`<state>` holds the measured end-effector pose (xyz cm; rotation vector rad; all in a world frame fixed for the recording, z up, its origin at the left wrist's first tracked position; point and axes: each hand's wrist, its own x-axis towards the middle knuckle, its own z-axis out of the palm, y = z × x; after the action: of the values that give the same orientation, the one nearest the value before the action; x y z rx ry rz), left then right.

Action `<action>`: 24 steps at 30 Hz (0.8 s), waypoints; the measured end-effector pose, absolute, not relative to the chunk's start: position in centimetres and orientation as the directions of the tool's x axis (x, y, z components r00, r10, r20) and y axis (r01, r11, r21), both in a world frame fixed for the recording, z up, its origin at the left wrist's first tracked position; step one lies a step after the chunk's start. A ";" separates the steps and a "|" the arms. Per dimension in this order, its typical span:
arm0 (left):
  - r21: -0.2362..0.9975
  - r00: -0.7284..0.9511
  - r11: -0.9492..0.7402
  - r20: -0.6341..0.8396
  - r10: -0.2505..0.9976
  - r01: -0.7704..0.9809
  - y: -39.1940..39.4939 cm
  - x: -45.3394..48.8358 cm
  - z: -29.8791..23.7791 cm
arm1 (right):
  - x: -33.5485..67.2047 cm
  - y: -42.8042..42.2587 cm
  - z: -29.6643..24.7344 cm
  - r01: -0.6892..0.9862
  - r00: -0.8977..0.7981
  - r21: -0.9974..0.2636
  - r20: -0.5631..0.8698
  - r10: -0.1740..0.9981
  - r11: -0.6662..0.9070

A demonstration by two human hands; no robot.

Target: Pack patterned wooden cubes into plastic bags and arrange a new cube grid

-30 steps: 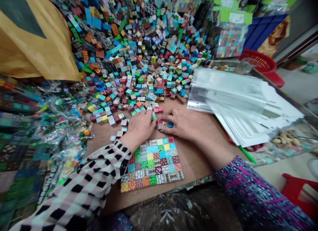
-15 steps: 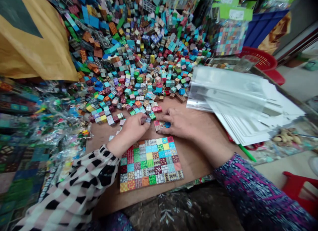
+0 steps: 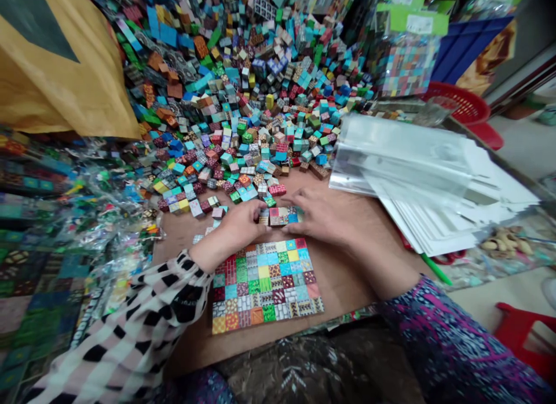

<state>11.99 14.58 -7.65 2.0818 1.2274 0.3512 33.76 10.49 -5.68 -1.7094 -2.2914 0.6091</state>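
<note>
Head view, and from my remote seat I see the person's left hand [image 3: 237, 228] and right hand [image 3: 325, 219] close together on a brown worktop [image 3: 343, 282]. Between them sits a short row of small patterned cubes [image 3: 278, 216], lying on the worktop just beyond a flat grid of cubes [image 3: 266, 285]. The fingers [image 3: 256, 210] of the left hand curl in at the row's left end, and the fingers [image 3: 299, 204] of the right hand come down at its right end; both touch the row, but I cannot tell whether they grip it. A heaped pile of loose cubes [image 3: 243, 97] spreads across the far side of the worktop, its near edge just beyond the row. To the right lies a stack of clear plastic sleeves with white sheets [image 3: 434, 184], with a green pen [image 3: 436, 270] by its near edge. Filled plastic bags of cubes [image 3: 56, 236] crowd the left, below a tan paper bag [image 3: 56, 62].
</note>
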 end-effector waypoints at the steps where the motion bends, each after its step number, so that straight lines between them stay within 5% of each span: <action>1: 0.645 0.525 -0.349 -0.097 0.846 0.680 14.5 12.1 -7.3 | 34.3 10.2 -5.4 0.878 -0.285 -0.419 -0.067 0.956 0.233; 6: 0.548 0.545 -0.422 -0.075 0.835 0.722 14.5 12.5 -5.9 | 36.8 9.0 -5.4 0.917 -0.270 -0.320 -0.060 0.961 0.238; 16: 0.487 0.586 -0.483 -0.076 0.807 0.728 14.5 13.0 -6.1 | 36.3 8.9 -6.1 0.778 -0.297 -0.588 -0.029 0.955 0.224; 24: 0.486 0.611 -0.506 -0.074 0.788 0.712 14.7 13.0 -6.4 | 36.6 9.2 -6.6 0.773 -0.319 -0.588 -0.035 0.947 0.239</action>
<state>12.98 14.72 -6.37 2.3633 1.1867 0.2148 36.57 9.24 -6.56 -1.5913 -2.1893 0.7429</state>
